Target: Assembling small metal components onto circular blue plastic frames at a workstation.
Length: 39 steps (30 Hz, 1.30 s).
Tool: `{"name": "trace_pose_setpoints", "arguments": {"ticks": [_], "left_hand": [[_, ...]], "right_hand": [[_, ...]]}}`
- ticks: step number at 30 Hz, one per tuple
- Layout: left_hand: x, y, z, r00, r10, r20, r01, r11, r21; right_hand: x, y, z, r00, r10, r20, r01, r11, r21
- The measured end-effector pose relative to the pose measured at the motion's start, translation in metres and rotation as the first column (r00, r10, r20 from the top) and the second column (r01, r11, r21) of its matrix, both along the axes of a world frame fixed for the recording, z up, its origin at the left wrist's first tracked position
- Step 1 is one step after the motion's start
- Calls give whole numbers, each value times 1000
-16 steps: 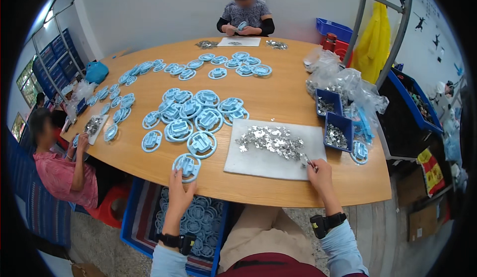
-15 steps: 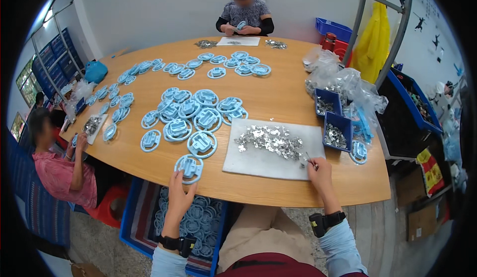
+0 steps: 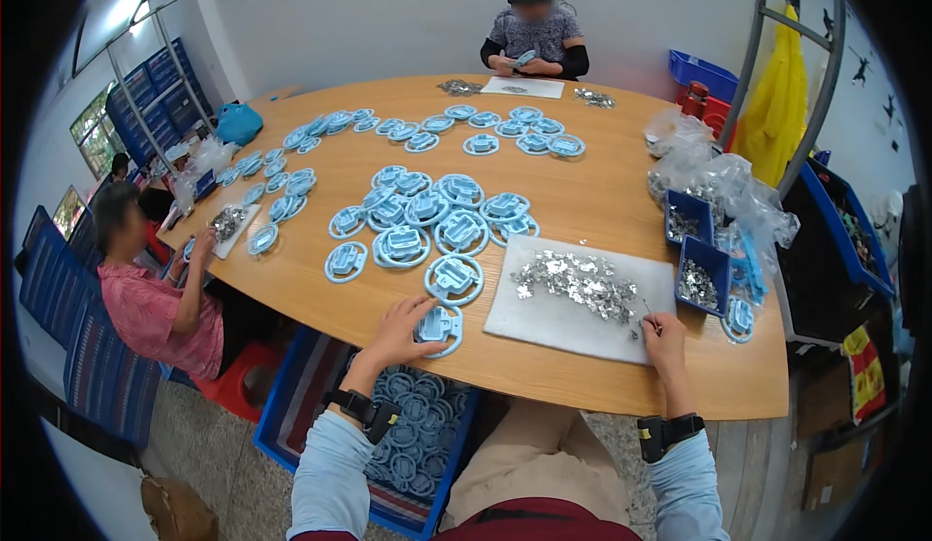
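Note:
My left hand (image 3: 396, 335) grips a light blue plastic ring-shaped part (image 3: 443, 325) at the table's near edge, fingers at its far side and thumb at its near side. A pair of tweezers (image 3: 648, 307) is pinched in my right hand (image 3: 666, 339), over the near right corner of a white padded mat (image 3: 544, 322). On that mat lies a heap of small shiny metal pieces (image 3: 582, 284). Beyond my left hand, several more blue ring parts (image 3: 427, 213) are piled, with one (image 3: 453, 278) right behind the held part.
Two dark blue bins (image 3: 703, 275) of metal pieces stand right of the mat, near plastic bags (image 3: 723, 191). A blue crate (image 3: 447, 502) full of ring parts sits below the table edge. Co-workers sit across (image 3: 534, 31) and at the left (image 3: 160, 288).
My view has swung left, so the scene sits further right. My left hand has moved from the part's near edge to around its left side. My right hand keeps the tweezers by the mat's corner.

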<state>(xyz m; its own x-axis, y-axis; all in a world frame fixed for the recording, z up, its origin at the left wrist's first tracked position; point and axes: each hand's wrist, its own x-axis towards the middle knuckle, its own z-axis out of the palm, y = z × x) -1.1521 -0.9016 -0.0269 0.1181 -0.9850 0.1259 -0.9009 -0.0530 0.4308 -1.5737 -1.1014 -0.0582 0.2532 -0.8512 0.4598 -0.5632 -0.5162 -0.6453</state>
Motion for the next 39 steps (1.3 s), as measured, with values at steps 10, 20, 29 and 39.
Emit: {"name": "trace_pose_setpoints", "arguments": {"ticks": [10, 20, 29, 39], "left_hand": [[-101, -18, 24, 987, -89, -137, 36, 938, -345], [-164, -76, -12, 897, -294, -330, 178, 923, -341], [-168, -69, -10, 921, -281, -272, 158, 904, -398], [-181, -61, -24, 979, -166, -118, 94, 883, -460]], "right_hand": [[28, 22, 24, 992, -9, 128, -6, 993, 120], [93, 47, 32, 928, 311, 207, -319, 948, 8], [95, 46, 31, 893, 437, -103, -449, 869, -205], [103, 45, 25, 904, 427, -35, -428, 901, -65]]}}
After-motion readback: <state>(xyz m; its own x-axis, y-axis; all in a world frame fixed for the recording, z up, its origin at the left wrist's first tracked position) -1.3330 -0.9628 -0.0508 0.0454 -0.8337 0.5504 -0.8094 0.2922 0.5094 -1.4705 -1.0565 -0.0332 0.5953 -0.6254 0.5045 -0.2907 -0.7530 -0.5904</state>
